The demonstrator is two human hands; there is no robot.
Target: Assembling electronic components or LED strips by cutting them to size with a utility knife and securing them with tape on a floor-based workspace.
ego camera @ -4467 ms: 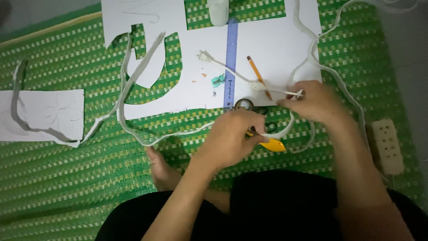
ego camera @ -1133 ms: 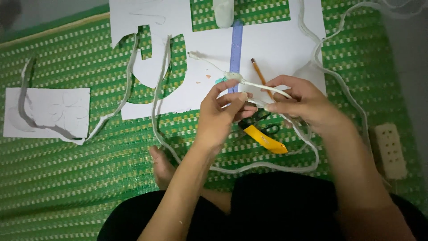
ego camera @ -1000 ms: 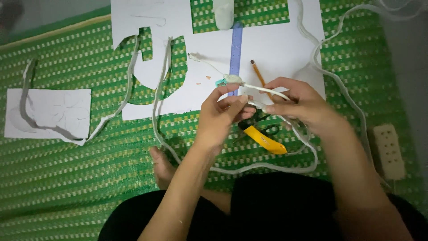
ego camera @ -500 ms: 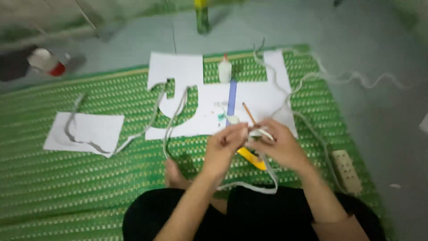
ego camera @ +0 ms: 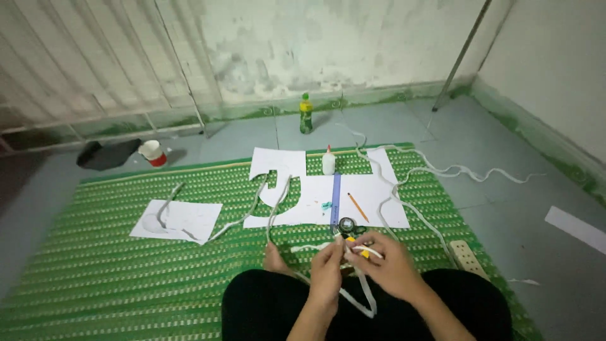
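Green mat point(ego camera: 113, 278) underneath, both hands' fingers point(ego camera: 341, 252) pinch white strip point(ego camera: 363, 297).

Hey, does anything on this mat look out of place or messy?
Mostly tidy. A long white strip trails off the green mat onto the bare floor, and a power strip sits at the mat's right edge. Both hands, left and right, hold another white strip.
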